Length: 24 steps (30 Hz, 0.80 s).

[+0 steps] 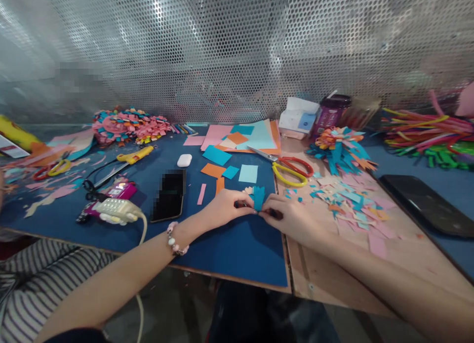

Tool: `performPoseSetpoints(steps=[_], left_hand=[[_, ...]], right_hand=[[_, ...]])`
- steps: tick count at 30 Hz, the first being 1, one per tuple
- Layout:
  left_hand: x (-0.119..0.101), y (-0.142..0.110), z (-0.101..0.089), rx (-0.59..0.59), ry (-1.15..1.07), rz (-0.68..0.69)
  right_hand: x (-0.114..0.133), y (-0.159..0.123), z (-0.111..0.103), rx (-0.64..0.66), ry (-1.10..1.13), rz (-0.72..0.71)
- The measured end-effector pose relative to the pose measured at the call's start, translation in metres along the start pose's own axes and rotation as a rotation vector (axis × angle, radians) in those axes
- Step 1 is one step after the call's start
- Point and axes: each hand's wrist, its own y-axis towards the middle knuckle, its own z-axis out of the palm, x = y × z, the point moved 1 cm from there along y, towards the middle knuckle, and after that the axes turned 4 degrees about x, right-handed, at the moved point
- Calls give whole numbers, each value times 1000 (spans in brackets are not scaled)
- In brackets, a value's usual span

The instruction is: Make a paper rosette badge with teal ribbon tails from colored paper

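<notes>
Between my fingertips, above the blue tabletop, is a small piece of blue paper [258,197] with a jagged, cut top edge. My left hand [227,205] pinches it from the left, and a beaded bracelet [173,240] circles that wrist. My right hand [292,215] is closed on the paper's lower right side. A cream scrap [248,190] shows just behind the left fingers. Beyond my hands lie cut squares, among them a pale blue square [248,173] and an orange piece [213,170]. Scissors with red and yellow handles [291,181] rest open past my right hand.
Left are a dark phone [168,197], white earbud case [184,160], power strip [117,210] and yellow-handled glue gun [135,155]. Paper scraps [355,199] and a fringed paper flower [342,148] lie right, near another phone [429,204]. A perforated metal panel [237,51] stands behind. Someone's striped clothing [55,269] shows left.
</notes>
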Motion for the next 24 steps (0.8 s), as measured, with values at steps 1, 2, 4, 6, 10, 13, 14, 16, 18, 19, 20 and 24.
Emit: performPoseSetpoints(steps=[1,2,4,6,10,13,14,16,18,19,20,24], left_hand=[[0,0,0,3,4,3],[-1,0,0,5,10,6],[-2,-1,0,7,23,11],[-2,0,0,5,30,16],[-3,0,0,6,26,27],[-2,0,0,2,17,34],[-2,0,0,0,19,38],[-1,-1,0,0,22,44],[-1,-1,0,2,20,48],[-2,-1,0,3,18,51],[-2,-1,0,3,16,55],[-4,-1,0,-18,25,53]], right_hand=[[1,0,0,1,-4,2],[1,0,-1,2,-8,4],[2,1,-2,5,-8,2],[3,1,-2,8,-1,-6],[2,1,-1,-1,6,-15],[0,1,0,-4,3,-12],[0,1,0,-3,-1,-14],[1,1,0,2,-15,-16],[2,1,-1,7,-33,-7],[2,1,-1,7,-38,-4],[3,1,-2,3,-39,-2],[6,0,-5,13,-12,-21]])
